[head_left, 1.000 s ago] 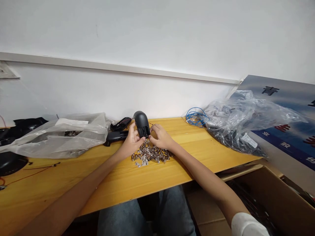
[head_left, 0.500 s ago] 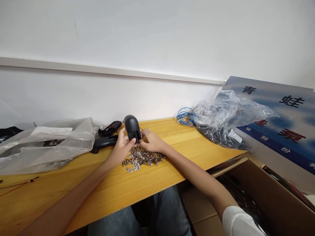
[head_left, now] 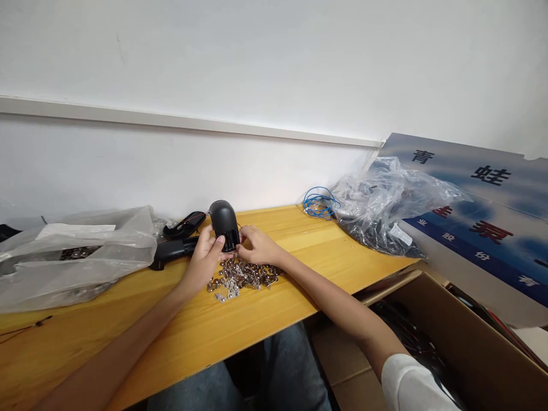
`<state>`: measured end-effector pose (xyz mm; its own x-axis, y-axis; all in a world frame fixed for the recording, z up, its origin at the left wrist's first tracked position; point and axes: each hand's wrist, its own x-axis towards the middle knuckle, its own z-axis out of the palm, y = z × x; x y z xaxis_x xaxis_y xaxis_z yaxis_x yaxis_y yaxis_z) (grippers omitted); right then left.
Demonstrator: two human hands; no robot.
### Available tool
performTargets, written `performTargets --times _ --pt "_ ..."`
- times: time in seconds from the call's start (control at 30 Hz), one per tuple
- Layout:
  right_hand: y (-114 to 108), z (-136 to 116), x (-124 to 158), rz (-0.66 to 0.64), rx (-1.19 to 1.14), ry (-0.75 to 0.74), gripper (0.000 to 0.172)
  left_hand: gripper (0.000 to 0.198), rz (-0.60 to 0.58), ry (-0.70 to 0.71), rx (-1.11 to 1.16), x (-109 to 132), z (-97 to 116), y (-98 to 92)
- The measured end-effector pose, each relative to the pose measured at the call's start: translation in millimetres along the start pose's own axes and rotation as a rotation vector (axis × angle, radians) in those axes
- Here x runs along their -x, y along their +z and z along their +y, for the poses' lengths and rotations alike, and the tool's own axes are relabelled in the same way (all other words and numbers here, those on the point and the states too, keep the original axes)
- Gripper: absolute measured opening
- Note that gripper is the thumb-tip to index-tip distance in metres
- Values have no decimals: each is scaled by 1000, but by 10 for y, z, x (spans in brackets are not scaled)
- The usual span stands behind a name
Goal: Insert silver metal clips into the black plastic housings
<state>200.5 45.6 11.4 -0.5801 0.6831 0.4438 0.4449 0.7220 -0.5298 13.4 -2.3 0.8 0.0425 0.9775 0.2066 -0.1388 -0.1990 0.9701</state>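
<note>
My left hand [head_left: 204,251] grips a black plastic housing [head_left: 223,217] with a rounded top, its thumb on the front near an open, slotted lower part. The housing is held upright above the table. My right hand [head_left: 257,245] is at the housing's lower right edge, thumb and fingers pinched together; whatever is between the fingertips is too small to make out. Right below both hands lies a loose pile of small shiny clear and brownish parts [head_left: 244,275]. Beside my left hand are a black handle-like piece [head_left: 173,249] and an open black shell [head_left: 185,224] with wires.
On the yellow wooden table [head_left: 295,291], a translucent plastic bag [head_left: 124,251] lies left. A coil of blue wire [head_left: 319,202] and a clear bag of black parts [head_left: 377,222] lie right. An open cardboard box [head_left: 462,325] stands below the right edge; a printed board [head_left: 454,165] leans behind.
The view has shifted slightly, so everything sits a little further left. The housing has turned slightly in my left hand; both hands stay at it.
</note>
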Motion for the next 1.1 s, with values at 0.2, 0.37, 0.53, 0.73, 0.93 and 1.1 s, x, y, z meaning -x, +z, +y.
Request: performTargets --times 0.2,0.37,0.53,0.73,0.93,1.1 --pt "6 1 -20 0 -19 14 17 73 23 -44 -7 -31 31 -15" --pt "-39 -70 -47 42 -153 53 15 79 57 3 47 -55 43 9" --pt "-56 -236 -249 138 -215 66 15 69 131 135 92 -48 180 30" --pt "13 -277 -400 223 -250 28 24 60 288 235 -77 -119 388 -109" --pt "-90 36 -243 377 -295 202 22 63 405 324 -210 -199 435 -255" --pt "-224 220 -259 551 -500 287 23 60 365 286 -178 -163 439 -263"
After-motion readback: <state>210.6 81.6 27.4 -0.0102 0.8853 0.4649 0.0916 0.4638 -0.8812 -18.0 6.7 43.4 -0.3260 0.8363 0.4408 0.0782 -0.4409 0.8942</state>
